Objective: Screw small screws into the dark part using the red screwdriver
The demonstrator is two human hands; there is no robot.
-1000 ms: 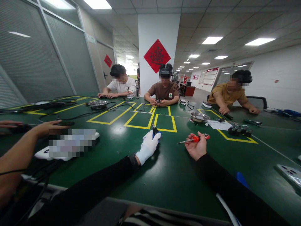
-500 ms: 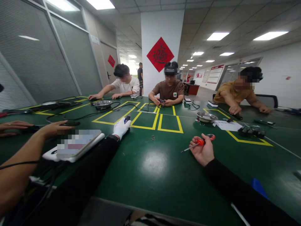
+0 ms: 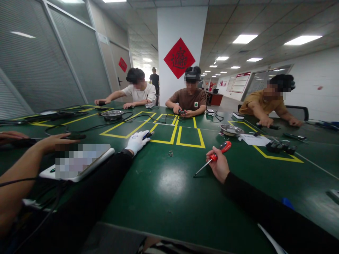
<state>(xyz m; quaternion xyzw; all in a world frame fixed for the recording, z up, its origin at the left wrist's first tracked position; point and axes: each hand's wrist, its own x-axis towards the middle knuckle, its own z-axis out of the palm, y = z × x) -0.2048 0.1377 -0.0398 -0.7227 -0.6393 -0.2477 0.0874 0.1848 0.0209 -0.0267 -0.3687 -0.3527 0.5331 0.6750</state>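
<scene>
In a white glove, my left hand [image 3: 137,142] rests low over the table beside the yellow tape, its fingers closed round a small dark object with a bit of blue [image 3: 149,135]; most of that object is hidden by the glove. My bare right hand [image 3: 219,165] grips a screwdriver [image 3: 225,146] with a red and black handle. The screwdriver's shaft slants down to the left, its tip just over or on the green tabletop. Between my hands lies a small pile of screws [image 3: 171,153], touched by neither.
Metal bowls [image 3: 231,129] stand at right and far left on the green table [image 3: 148,197]. A white box-like device [image 3: 79,165] lies by my left forearm, near a co-worker's arms [image 3: 29,169]. Dark parts [image 3: 280,146] and paper sit at right; people work opposite.
My right hand has shifted left and turned the screwdriver, so its handle now points up and right. My left hand has turned slightly, the dark object now pointing more to the right.
</scene>
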